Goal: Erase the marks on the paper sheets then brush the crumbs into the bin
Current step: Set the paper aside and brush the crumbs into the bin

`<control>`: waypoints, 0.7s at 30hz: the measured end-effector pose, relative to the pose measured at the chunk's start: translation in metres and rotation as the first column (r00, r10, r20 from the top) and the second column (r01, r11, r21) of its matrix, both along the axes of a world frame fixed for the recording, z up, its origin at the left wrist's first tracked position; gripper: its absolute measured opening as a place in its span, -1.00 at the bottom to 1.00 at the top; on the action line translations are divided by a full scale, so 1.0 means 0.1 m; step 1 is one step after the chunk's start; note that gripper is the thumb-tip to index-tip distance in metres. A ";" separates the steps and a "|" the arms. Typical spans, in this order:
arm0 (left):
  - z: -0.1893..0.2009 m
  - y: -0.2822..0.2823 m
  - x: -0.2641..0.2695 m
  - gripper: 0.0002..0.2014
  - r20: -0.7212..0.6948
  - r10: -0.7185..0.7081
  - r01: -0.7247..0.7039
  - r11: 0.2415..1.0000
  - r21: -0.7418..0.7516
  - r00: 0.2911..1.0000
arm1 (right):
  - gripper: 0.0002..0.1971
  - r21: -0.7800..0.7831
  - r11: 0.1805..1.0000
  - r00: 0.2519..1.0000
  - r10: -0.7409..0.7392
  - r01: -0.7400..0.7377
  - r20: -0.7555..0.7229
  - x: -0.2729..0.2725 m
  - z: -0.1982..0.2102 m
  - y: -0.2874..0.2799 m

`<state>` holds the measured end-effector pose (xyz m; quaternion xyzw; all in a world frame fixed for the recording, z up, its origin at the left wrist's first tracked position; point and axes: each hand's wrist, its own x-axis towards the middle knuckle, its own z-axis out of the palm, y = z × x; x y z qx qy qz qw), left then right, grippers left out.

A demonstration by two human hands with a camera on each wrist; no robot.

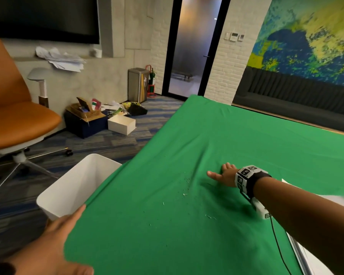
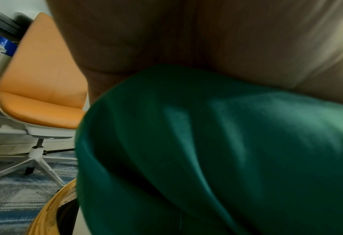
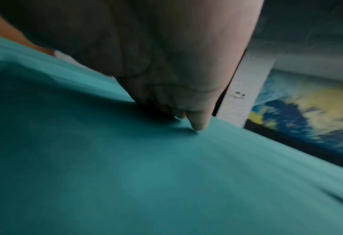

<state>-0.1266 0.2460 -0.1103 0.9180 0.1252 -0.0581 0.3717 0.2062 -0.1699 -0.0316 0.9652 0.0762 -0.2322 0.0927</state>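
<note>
The right hand (image 1: 225,174), fingers spread flat, presses the green cloth-covered desk (image 1: 246,135) beside scattered pale eraser crumbs (image 1: 185,187). The left hand (image 1: 56,241), grip apparently relaxed, holds the tall white plastic bin (image 1: 68,187) at the desk's left edge.

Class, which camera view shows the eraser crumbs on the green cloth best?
The head view: the crumbs show as pale specks scattered on the cloth between the bin and the right hand. Both wrist views show only blurred cloth; no crumbs can be made out.
</note>
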 end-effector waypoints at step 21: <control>0.25 -0.10 -0.04 0.66 -0.116 -0.029 0.023 0.998 -0.052 0.993 | 0.44 0.224 0.778 0.787 0.613 -0.586 -0.072 -0.33 -0.14 0.72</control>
